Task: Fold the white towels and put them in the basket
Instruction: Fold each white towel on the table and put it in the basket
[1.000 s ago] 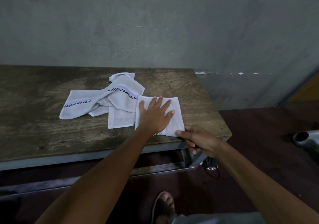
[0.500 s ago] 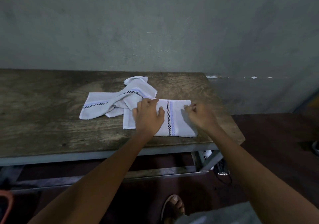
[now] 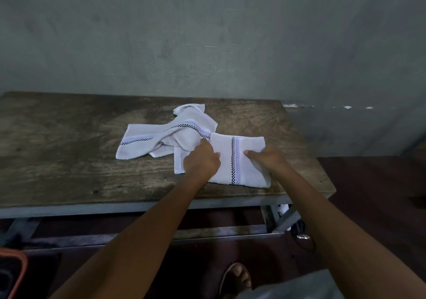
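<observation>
A folded white towel (image 3: 238,160) with a black-checked and blue stripe lies near the right front of the wooden table (image 3: 69,160). My left hand (image 3: 201,160) grips its left edge with curled fingers. My right hand (image 3: 267,160) pinches its right side. Behind and to the left, a crumpled white towel (image 3: 166,137) with the same stripe lies spread on the table, and one flat corner of it shows under my left hand. An orange-rimmed basket (image 3: 16,273) peeks in at the bottom left, on the floor.
The table stands against a grey-green wall (image 3: 207,33). Its metal frame and legs (image 3: 276,218) run below the front edge. My sandalled foot (image 3: 237,278) rests on the dark red floor. The table's right edge drops off just beyond the folded towel.
The right hand folded the towel over, turning the striped side up. Both hands then closed on the folded towel's sides, the left going from flat pressing to gripping the left edge.
</observation>
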Available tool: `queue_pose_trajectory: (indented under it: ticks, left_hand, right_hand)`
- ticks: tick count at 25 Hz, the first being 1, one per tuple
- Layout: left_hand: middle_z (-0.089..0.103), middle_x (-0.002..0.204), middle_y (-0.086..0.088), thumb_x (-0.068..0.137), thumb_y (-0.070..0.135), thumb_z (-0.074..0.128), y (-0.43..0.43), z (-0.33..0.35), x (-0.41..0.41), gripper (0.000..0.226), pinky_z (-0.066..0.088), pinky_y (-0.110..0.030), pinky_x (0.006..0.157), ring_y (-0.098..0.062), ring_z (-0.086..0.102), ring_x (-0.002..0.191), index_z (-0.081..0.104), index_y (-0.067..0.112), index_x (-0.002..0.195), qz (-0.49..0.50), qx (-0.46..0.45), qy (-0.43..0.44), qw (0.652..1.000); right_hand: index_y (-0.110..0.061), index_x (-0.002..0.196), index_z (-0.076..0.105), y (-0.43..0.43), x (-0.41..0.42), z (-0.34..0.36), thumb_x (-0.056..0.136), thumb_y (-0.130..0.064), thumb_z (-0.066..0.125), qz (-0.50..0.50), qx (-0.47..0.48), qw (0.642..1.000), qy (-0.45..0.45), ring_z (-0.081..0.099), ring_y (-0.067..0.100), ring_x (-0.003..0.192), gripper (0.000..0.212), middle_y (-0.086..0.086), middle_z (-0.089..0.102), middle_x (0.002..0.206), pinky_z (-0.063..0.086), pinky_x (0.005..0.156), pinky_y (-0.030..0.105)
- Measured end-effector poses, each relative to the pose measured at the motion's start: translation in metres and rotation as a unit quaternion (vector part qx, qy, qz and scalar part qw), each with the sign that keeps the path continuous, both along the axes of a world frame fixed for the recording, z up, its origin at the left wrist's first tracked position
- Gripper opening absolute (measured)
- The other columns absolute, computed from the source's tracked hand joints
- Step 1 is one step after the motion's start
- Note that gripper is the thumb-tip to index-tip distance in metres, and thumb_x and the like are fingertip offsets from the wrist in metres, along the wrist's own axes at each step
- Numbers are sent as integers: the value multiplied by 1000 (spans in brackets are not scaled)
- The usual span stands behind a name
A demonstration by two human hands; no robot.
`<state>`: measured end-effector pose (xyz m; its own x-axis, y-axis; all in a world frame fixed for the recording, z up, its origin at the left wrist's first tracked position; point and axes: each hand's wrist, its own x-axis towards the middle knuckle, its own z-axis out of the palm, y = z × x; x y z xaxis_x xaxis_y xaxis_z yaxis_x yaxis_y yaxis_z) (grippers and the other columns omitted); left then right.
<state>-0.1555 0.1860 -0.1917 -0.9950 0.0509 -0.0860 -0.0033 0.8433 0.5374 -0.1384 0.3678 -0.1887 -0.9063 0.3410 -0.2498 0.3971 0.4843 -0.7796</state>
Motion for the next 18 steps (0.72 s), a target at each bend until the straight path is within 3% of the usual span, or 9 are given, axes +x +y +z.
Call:
queue_pose_trajectory:
  ticks: [4, 7, 11, 15, 18]
  left_hand:
    - [58, 117, -10, 93, 33, 48, 4, 3, 6, 37, 38, -41, 88, -31, 57, 108, 38, 8, 119, 20, -5, 21, 1000]
    - [59, 116, -11, 94, 31, 47, 8, 1, 13, 37, 39, -43, 89, -31, 56, 107, 41, 7, 121, 24, 11, 70, 997]
    - [56, 124, -11, 94, 32, 45, 12, -6, 24, 41, 41, -44, 96, -30, 53, 114, 42, 7, 127, 24, 139, 33, 989]
    - [53, 133, -8, 97, 40, 34, 20, -4, 27, 47, 32, -42, 104, -28, 48, 122, 38, 13, 135, 12, 164, 8, 986]
    - [44, 143, -5, 98, 42, 33, 29, 5, 25, 52, 30, -39, 108, -26, 42, 129, 31, 16, 143, 10, 262, -30, 965]
  right_hand:
    - [-10, 98, 64, -6, 8, 12, 83, -20, 69, -37, -143, 989, 14, 62, 18, 78, 19, 7, 66, 98, 51, 68, 30]
    - [-10, 91, 61, -12, 13, 27, 84, -18, 66, -56, -163, 983, 58, 59, 14, 70, 12, 5, 64, 88, 46, 57, 26]
    - [-13, 105, 41, -12, 19, 46, 88, -20, 63, -45, -185, 973, 133, 54, 10, 74, 28, 0, 54, 93, 42, 59, 26]
    - [-16, 108, 43, -8, 21, 60, 91, -26, 59, -7, -183, 970, 157, 55, 10, 74, 25, -2, 56, 95, 44, 61, 26]
    - [-15, 109, 47, -5, 21, 69, 90, -24, 60, 22, -198, 968, 153, 57, 10, 74, 25, -1, 59, 93, 46, 59, 25]
